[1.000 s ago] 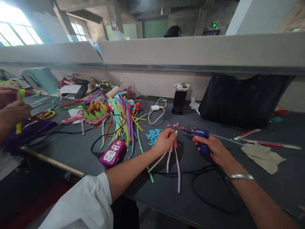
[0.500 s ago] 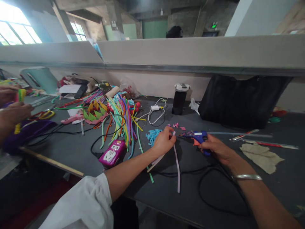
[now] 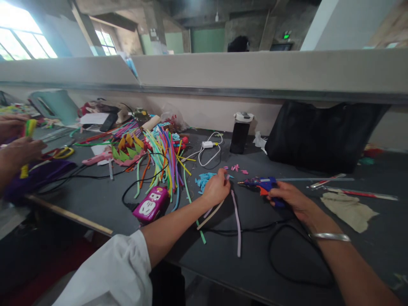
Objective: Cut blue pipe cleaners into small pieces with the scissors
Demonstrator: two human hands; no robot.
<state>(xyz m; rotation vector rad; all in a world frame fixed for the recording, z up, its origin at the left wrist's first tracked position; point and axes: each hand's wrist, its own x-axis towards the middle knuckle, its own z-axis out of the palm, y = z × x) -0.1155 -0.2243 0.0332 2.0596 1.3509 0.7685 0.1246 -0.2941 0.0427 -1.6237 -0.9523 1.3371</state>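
Head view: right hand [image 3: 287,197] grip closed on glue gun [image 3: 265,183], nozzle pointing left at left hand [image 3: 216,189] pinching pink strips [image 3: 237,221].

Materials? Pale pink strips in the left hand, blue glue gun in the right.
Pale pink strips: probably soft foam or a rubbery craft strip, matte; they droop and curve limply on the table. Blue glue gun: looks like moulded plastic, with a slight sheen and an orange trigger.

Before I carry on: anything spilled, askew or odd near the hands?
Only clutter: pink scraps lie scattered beyond the left hand, and a black cord loops near the table edge below the right hand. Nothing looks damaged.
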